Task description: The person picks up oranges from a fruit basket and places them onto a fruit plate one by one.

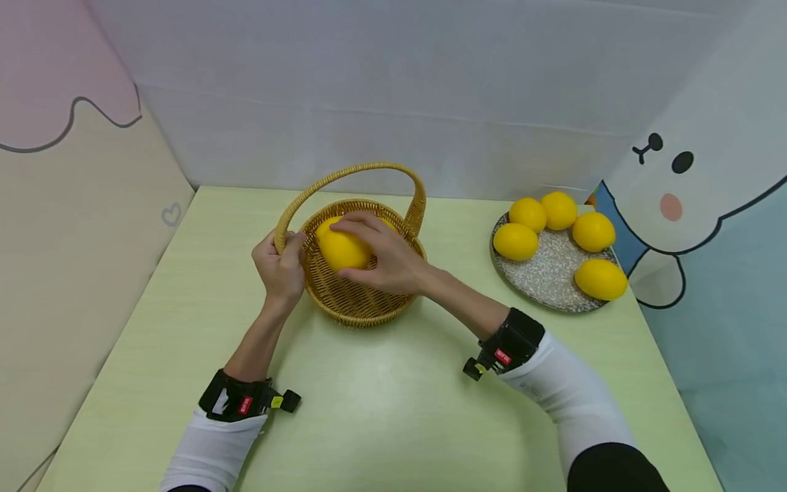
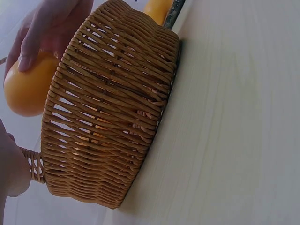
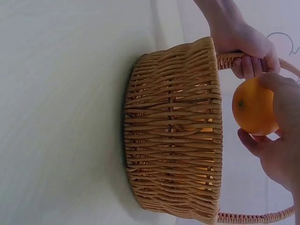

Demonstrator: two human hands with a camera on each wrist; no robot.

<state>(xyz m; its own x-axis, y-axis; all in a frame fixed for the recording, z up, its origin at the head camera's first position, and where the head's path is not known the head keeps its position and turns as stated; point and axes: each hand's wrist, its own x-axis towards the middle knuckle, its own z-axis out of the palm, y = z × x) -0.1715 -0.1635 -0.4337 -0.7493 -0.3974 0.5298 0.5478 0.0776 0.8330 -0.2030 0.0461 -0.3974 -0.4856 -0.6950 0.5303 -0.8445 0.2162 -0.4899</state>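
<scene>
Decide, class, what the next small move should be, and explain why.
Probably lower the held fruit into the basket: the right grip has it above the opening, and the left grip holds the handle, with the basket resting on the table.

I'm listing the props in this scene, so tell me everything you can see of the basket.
The basket is round, golden-brown and openly woven, looking like wicker or rattan, with one tall arched handle spanning its rim. It stands upright on the pale table. The left hand grips the handle near its left end. Yellow fruit shows inside, partly hidden, so the count is unclear; the right hand holds another piece above the rim.
</scene>
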